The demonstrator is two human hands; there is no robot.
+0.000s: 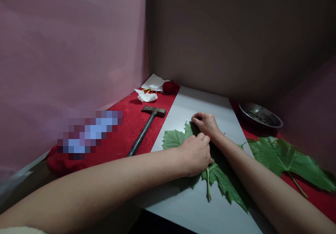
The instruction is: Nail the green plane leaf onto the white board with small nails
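Note:
A large green leaf (173, 138) lies on the white board (204, 99), its stem towards me. Over its middle rests my left hand (194, 154), closed, with curled fingers whose tips are hidden against the leaf. My right hand (206, 124) is at the leaf's far edge, thumb and forefinger pinched on a nail, of which only a tiny glint shows. One thin nail (186, 122) stands up just left of that pinch. Further nails (244, 143) stick up along the leaf's right side, partly behind my right forearm.
A hammer (143, 132) lies on the red cloth (115, 160) left of the board. Right of the board are a metal bowl (278, 122) with small pieces in it and a second leaf (283, 157). Crumpled tissue (147, 96) and a red ball (169, 87) sit at the back left.

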